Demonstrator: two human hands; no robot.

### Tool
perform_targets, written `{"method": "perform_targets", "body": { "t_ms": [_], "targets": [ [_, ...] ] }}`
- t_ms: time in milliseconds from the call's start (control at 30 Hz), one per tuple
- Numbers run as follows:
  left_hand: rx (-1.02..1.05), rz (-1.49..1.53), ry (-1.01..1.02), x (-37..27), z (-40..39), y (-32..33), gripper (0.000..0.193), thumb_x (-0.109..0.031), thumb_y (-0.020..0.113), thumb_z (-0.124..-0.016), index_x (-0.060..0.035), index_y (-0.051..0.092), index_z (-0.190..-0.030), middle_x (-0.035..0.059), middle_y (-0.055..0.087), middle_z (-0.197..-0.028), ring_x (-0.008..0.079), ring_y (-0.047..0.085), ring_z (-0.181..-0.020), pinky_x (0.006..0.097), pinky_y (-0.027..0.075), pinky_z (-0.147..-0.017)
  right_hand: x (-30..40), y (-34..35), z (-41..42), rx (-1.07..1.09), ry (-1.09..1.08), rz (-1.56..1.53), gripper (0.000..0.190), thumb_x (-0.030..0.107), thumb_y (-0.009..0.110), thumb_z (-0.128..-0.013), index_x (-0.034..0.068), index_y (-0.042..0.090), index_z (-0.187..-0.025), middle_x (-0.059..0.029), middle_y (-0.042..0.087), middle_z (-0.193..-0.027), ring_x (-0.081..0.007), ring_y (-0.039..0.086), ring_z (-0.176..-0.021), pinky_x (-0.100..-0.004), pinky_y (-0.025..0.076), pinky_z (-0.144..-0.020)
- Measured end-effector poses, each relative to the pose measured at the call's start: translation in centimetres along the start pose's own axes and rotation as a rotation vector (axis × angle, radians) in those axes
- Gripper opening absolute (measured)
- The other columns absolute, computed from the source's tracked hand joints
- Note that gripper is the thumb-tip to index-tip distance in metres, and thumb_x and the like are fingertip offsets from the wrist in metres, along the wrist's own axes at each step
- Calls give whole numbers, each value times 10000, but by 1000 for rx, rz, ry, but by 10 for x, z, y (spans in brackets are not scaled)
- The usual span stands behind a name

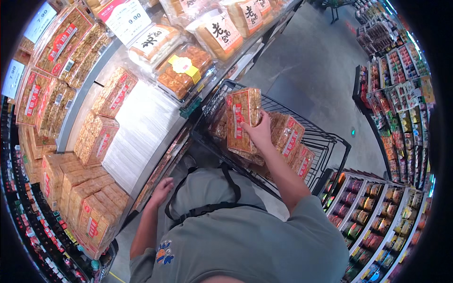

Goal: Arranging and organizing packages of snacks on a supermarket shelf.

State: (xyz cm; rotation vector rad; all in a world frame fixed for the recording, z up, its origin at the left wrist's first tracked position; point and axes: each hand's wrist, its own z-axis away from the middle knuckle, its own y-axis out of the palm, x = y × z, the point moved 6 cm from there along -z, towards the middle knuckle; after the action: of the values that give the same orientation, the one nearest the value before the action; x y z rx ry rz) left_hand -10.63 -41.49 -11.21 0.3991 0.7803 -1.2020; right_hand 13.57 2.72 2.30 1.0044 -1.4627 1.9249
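My right hand (260, 131) grips a clear-wrapped pack of pressed puffed-grain cakes (233, 132) with a red label. It holds the pack over the wire shopping cart (320, 136), thumb on the front face and the other fingers behind the side. Several similar packs (288, 136) lie in the cart, partly hidden by my forearm. My left hand (164, 190) hangs beside the display shelf's front edge, its fingers curled in and nothing visible in them. To the left, another pack of grain cakes (97, 139) stands on the pale shelf board (143, 122).
Wrapped bread loaves (219, 33) and a pack of brown pastries (184, 72) sit at the shelf's far end. Stacked grain-cake packs (88, 208) fill the near left corner. Price signs (124, 19) stand above. Across the grey aisle floor (300, 70) are stocked racks (400, 95).
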Motion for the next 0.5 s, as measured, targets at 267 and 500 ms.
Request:
{"method": "perform_targets", "body": {
  "t_ms": [267, 500],
  "targets": [
    [137, 679, 323, -208, 10, 44, 549, -288, 557, -985, -54, 362, -1442, 115, 545, -1297, 208, 561, -1164, 345, 458, -972, 113, -5, 60, 387, -239, -396, 903, 230, 874, -698, -4, 337, -1386, -154, 466, -1305, -244, 464, -1242, -379, 393, -1047],
    [254, 1042, 304, -270, 16, 60, 609, -444, 397, -1023, -40, 320, -1472, 162, 455, -1441, 290, 452, -1329, 445, 366, -1109, 167, 32, 112, 910, -135, -868, 759, 217, 719, -880, 70, 262, -1469, -75, 492, -1219, -142, 496, -1093, -307, 440, -956]
  ]
}}
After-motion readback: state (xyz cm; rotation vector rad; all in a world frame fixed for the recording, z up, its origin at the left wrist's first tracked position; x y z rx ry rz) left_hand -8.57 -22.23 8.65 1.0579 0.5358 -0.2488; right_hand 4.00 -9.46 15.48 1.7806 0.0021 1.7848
